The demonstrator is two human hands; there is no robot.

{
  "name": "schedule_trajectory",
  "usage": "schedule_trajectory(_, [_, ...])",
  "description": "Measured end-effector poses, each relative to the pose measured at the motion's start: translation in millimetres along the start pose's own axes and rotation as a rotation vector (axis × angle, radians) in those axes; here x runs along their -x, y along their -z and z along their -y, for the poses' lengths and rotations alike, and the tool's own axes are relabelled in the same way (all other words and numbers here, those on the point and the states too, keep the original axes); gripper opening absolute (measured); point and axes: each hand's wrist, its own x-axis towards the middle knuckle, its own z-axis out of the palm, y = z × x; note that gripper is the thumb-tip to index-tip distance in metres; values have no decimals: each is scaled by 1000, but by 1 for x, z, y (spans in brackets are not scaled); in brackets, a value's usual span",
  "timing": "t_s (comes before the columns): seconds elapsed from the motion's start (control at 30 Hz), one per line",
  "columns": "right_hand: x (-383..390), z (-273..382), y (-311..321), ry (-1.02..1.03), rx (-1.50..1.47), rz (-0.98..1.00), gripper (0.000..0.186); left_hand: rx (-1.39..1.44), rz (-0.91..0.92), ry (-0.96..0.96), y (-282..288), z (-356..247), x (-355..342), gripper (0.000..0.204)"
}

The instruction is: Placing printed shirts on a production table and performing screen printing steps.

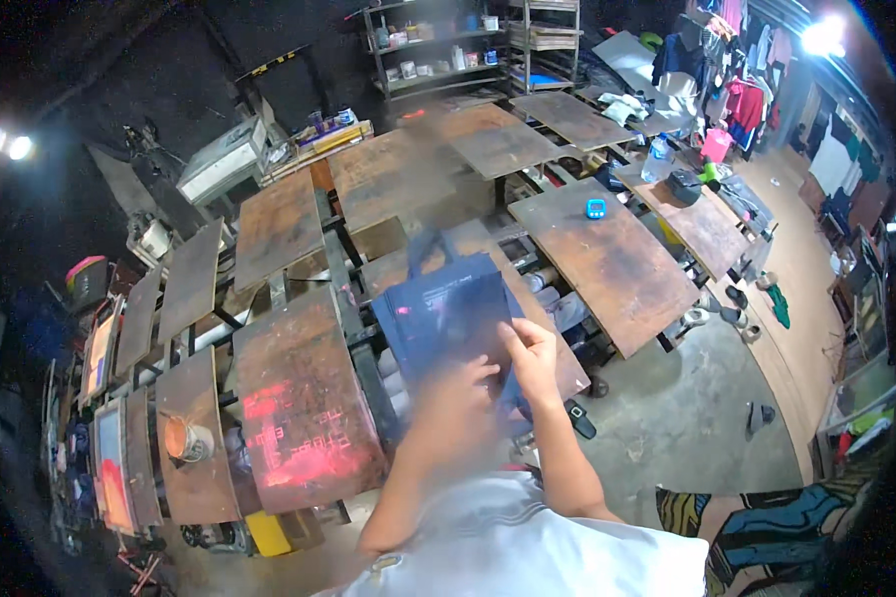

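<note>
A dark navy tote bag [438,308] with loop handles at its far end is in front of me, over a stained brown board [562,363]. Small pale print marks its face. More than one layer of dark fabric seems to show at its edges. My right hand [531,360] pinches the bag's right edge between thumb and fingers. Across the lower part of the bag lies my left hand [458,393], smeared by motion. Its fingertips are near the right hand, and whether they grip the fabric cannot be made out.
Rows of tilted boards surround me, one bearing pink paint [304,428]. A paint-stained bucket [187,438] stands at left. A blue timer [595,208], a water bottle [656,159] and a black bowl-like object [683,186] sit on boards at right. Shelves [438,60] stand at the back.
</note>
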Motion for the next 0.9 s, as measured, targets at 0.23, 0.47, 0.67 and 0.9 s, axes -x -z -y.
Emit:
schedule_trajectory(0.23, [-4,-21,42,111,367,175,26,99,-403,464,-29,-9,-46,40])
schedule_trajectory(0.47, [-12,10,61,-56,475,451,27,84,-517,451,-42,-3,-63,24])
schedule_trajectory(0.67, [-19,26,70,262,393,407,33,-157,-553,456,-65,-23,-73,16])
schedule_trajectory(0.9, [-24,15,87,441,522,427,19,-367,-535,406,-96,-33,-70,12])
